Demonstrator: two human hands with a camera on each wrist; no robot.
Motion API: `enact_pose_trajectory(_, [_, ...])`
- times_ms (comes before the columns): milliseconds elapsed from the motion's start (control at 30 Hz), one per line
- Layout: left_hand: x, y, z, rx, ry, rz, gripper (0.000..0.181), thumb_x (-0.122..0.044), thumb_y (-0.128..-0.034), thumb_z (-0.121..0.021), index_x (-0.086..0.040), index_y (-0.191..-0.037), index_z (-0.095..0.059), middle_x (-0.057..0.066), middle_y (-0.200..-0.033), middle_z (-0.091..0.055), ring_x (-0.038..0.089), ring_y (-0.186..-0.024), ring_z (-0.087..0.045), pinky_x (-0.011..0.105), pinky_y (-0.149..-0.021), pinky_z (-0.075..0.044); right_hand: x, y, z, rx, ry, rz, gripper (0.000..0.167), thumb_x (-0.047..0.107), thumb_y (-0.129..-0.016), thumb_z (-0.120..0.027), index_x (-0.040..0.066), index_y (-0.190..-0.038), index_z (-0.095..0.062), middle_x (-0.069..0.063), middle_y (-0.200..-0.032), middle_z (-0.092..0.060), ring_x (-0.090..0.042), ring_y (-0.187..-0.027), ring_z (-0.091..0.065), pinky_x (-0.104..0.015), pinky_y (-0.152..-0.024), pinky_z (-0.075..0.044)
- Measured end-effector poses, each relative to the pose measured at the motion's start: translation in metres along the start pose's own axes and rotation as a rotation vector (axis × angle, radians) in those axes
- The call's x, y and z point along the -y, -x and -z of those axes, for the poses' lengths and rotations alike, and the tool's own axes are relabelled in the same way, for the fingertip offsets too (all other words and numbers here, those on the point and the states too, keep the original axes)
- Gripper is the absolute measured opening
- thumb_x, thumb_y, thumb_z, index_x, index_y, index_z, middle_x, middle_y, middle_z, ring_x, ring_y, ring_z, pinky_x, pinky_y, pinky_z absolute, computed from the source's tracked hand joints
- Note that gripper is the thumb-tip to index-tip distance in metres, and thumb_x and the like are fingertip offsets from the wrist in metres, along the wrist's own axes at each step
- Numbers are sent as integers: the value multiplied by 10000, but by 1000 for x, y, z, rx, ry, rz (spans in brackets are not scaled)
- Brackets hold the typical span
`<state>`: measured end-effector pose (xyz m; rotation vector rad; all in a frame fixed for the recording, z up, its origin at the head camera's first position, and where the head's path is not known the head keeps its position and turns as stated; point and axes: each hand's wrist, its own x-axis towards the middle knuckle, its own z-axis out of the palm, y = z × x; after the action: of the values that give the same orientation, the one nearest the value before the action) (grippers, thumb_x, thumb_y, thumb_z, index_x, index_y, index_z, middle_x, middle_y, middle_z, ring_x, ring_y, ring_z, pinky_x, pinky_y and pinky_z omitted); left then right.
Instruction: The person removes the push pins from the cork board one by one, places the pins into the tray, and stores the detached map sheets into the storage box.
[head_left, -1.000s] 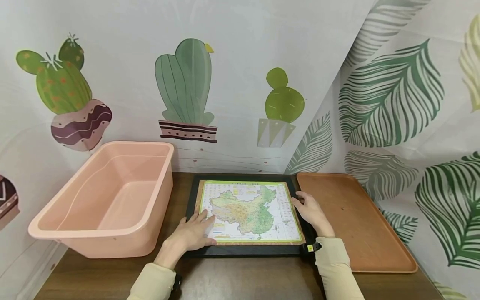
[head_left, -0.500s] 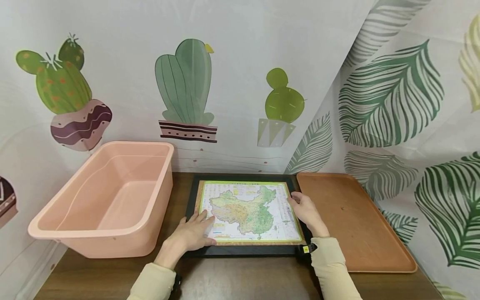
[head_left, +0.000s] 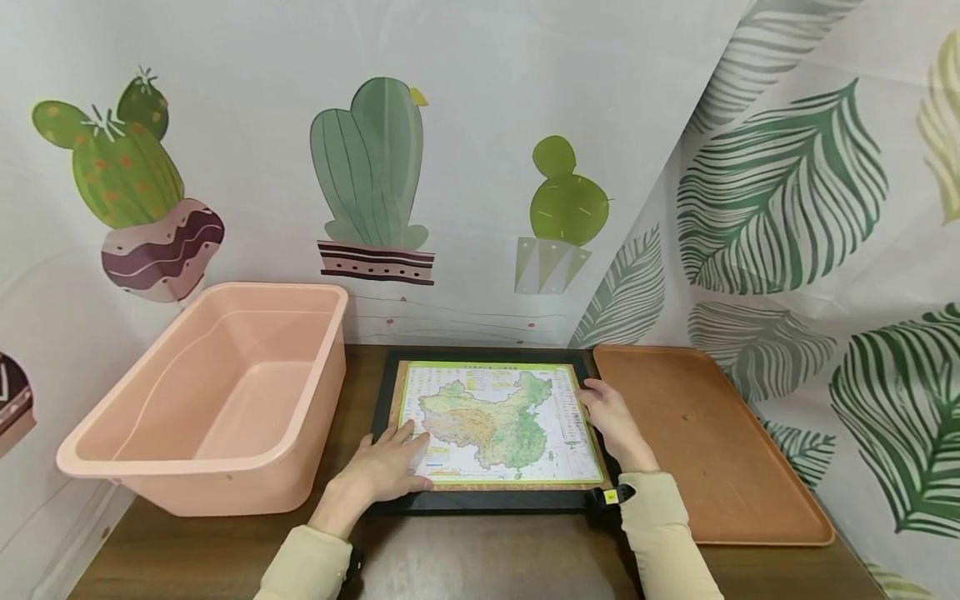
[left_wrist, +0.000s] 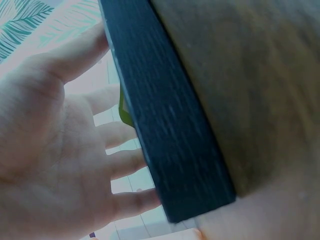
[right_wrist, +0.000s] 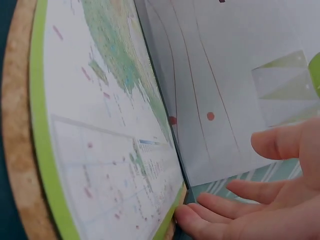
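Note:
A map board (head_left: 487,421) with a green border and a cork-like brown rim lies flat, bounded by a black wooden frame (head_left: 517,501). My left hand (head_left: 386,465) rests with spread fingers over the lower left corner of the map and frame. In the left wrist view, the left hand's fingers (left_wrist: 125,162) reach past the black frame's edge (left_wrist: 167,120), which hides their tips. My right hand (head_left: 613,423) is at the right edge of the map. In the right wrist view, loosely extended fingers (right_wrist: 215,202) meet the board's edge, with the thumb raised apart.
A pink plastic tub (head_left: 202,467) stands to the left on the brown wooden table (head_left: 480,554). Right of the frame lies an orange-brown tray (head_left: 723,467). Behind everything hangs a white cloth (head_left: 480,183) printed with cacti and leaves.
My right hand has shifted slightly left, from over the frame's right side to the map's right edge. The left hand, map and frame have not moved.

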<state>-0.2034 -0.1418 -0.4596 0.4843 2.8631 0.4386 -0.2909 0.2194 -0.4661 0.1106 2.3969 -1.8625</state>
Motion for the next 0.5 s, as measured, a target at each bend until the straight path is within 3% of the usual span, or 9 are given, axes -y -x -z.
enact_pose_trajectory(100, [0,0,0,1,1,-1,730,-457,-868,-707,-70,-1445,-483,228,-1534,-316,449,-1408,-253,688,-1044,-218,-2,-2,3,1,-62,-9,556,126,-1048,-406,-58,-1524,-184,-304,-1487,-297,-421,-1365,-305,-556,-1076,-309])
enact_pose_trajectory(200, [1,0,0,-1,-4,-2,731,-459,-868,-706,-67,-1444,-483,232,-1531,-318,449,-1409,-250,686,-1044,-222,-3,-4,5,-11,-104,-19,547,115,-1043,-419,-70,-1512,-207,-300,-1450,-331,-411,-1291,-369,-528,-1041,-352])
enact_pose_trajectory(333, [1,-1,-1,-4,-14,-3,737,-466,-867,-704,-65,-1444,-482,235,-1528,-322,450,-1407,-253,684,-1041,-229,-6,-7,9,-15,-118,-26,548,109,-1032,-444,-93,-1496,-232,-295,-1398,-376,-376,-1193,-432,-453,-983,-407])
enact_pose_trajectory(500, [1,-1,-2,-8,-13,-2,738,-465,-862,-710,-57,-1436,-490,240,-1523,-327,454,-1403,-260,684,-1039,-233,-7,-7,15,19,-140,-43,566,118,-1029,-461,-94,-1498,-225,-290,-1401,-385,-356,-1199,-448,-384,-945,-431])
